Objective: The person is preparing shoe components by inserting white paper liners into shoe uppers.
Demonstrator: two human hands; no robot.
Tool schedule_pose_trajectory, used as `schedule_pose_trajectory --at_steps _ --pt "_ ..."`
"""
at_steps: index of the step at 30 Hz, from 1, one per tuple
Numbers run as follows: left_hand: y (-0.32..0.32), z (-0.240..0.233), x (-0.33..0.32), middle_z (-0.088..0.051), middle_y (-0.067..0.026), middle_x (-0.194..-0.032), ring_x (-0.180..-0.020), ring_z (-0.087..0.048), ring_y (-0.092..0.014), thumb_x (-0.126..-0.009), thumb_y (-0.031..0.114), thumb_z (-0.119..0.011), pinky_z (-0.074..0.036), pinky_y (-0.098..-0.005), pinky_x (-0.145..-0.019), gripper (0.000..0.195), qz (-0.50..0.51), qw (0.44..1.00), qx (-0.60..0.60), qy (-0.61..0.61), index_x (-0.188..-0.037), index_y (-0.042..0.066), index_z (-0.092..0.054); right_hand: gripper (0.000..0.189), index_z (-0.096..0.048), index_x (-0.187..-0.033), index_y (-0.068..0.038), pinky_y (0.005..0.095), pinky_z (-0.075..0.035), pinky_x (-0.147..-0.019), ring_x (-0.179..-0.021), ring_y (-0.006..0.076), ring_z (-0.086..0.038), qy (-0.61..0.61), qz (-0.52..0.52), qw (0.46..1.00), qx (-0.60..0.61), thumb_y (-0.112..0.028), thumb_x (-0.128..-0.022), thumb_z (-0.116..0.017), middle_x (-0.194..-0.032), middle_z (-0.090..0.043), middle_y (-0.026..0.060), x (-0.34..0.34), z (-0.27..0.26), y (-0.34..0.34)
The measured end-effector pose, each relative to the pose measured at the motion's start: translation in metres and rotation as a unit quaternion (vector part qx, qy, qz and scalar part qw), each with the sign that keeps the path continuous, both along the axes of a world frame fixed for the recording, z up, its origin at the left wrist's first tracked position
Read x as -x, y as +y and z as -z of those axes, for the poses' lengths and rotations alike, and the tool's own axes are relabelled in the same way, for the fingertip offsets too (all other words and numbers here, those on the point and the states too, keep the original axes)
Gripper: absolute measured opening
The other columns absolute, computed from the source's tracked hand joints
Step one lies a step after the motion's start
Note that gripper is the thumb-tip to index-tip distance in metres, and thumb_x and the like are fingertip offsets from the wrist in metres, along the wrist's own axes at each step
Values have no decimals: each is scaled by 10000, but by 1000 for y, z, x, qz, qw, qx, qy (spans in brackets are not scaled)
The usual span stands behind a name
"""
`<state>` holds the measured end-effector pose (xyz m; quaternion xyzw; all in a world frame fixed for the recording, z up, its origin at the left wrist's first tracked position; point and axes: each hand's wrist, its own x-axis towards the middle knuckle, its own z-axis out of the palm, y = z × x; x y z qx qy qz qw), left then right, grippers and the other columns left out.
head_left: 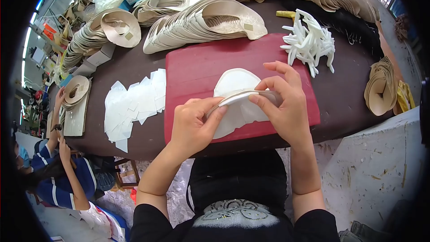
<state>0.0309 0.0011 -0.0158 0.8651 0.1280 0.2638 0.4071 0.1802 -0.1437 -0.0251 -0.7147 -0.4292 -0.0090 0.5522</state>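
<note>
Between both hands is an off-white shoe upper (236, 80), bent so that its edge rises toward me. A narrow white strip (238, 97) lies along that raised edge. My left hand (196, 122) pinches the edge at one end of the strip between thumb and forefinger. At the other end my right hand (284, 102) grips the edge with thumb and forefinger, its outer fingers lifted. The upper's lower part hangs over a red mat (201, 62); the palms hide some of its sides. Left of the mat, thin white sheets (132, 104) overlap in a spread.
White sticks (310, 42) are heaped at the mat's far right corner. Nested uppers (198, 23) lie behind the mat, with another stack (85, 40) farther left. Tan pieces (381, 87) stand at the right. A co-worker (60, 185) at the left holds a hammer (57, 127).
</note>
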Motion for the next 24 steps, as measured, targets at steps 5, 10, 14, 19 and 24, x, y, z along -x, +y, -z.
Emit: schedule_pose_trajectory --at_steps 5,10,14,19,24 --pt "4 -3 1 -643 -44 -675 -538 -464 -160 -813 40 -652 -446 -281 -693 223 37 994 -103 8 -1031 4 -681 117 -671 -814 -88 426 -325 -1039 -985 186 -553 -222 -43 971 78 -82 -720 -741 -971 -637 36 5 -17 5" --pt "3 -11 1 -637 -48 -698 -573 -500 -174 -797 50 -669 -435 -287 -767 222 49 992 -115 30 -1017 17 -662 105 -667 -805 -90 450 -239 -1096 -941 177 -568 -247 -49 964 85 -62 -719 -722 -790 -632 16 7 -21 10" --pt "3 -26 -2 -653 -63 -787 -604 -529 -171 -811 71 -674 -458 -279 -723 222 -46 969 -199 -137 -1022 13 -641 107 -662 -809 -58 403 -338 -1032 -870 184 -571 -240 -42 968 57 -58 -721 -723 -767 -625 28 0 -28 10" --pt "-13 -3 26 -665 -127 -939 -790 -635 -217 -909 107 -586 -521 -309 -705 249 21 987 153 49 -1108 -42 -574 83 -662 -805 -38 336 -423 -926 -806 183 -559 -111 13 993 -25 -48 -739 -712 -778 -634 38 7 -20 14" --pt "-15 18 5 -671 -157 -1006 -851 -654 -227 -934 113 -556 -532 -324 -738 278 1 950 313 -8 -1153 -58 -544 134 -667 -872 -19 285 -463 -812 -805 184 -555 -44 -13 999 -23 -38 -745 -706 -820 -648 59 18 -23 19"
